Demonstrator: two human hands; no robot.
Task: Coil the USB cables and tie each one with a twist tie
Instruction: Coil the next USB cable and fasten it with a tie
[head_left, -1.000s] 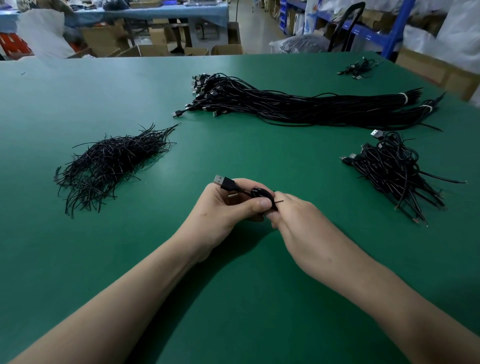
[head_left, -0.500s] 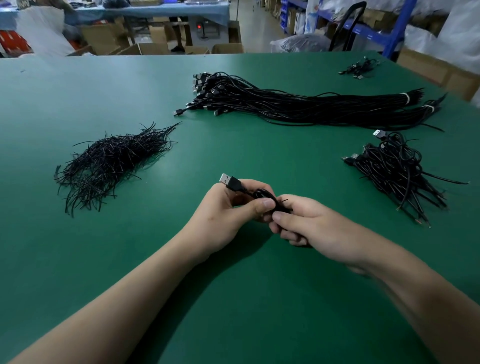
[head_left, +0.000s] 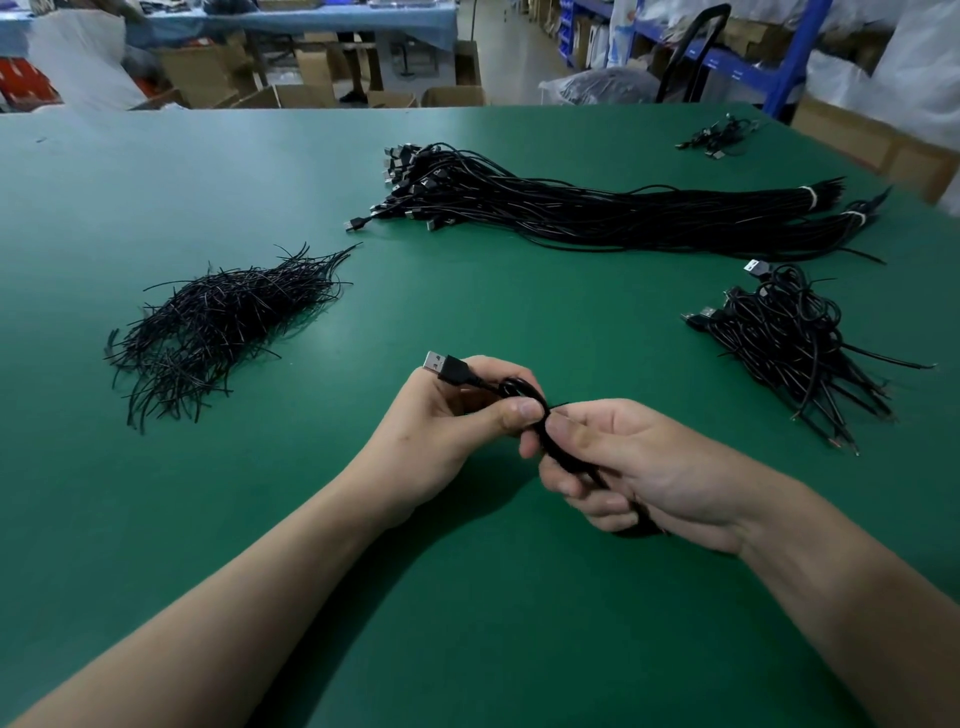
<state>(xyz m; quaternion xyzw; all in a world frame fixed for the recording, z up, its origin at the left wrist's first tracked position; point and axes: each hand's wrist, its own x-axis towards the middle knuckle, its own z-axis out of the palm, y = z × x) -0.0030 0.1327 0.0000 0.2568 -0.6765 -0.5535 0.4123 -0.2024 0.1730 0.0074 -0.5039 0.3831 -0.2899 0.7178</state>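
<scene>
A coiled black USB cable (head_left: 524, 391) sits between both hands above the green table (head_left: 467, 291). Its silver USB plug (head_left: 441, 365) sticks up to the left past my left hand (head_left: 447, 426). My left hand grips the coil, thumb pressed on top. My right hand (head_left: 623, 462) has turned palm-up; its fingers curl round the lower part of the coil and pinch at the thin twist tie (head_left: 558, 405) beside my left thumb. Much of the coil is hidden inside my right palm.
A heap of black twist ties (head_left: 218, 327) lies at the left. A long bundle of straight USB cables (head_left: 597, 208) stretches across the back. A pile of coiled cables (head_left: 789, 343) is at the right, a few more cables (head_left: 719, 137) at the far right corner.
My right hand has rolled over to palm-up and slid lower round the coil. The USB plug has tipped slightly higher. My left hand has stayed in place.
</scene>
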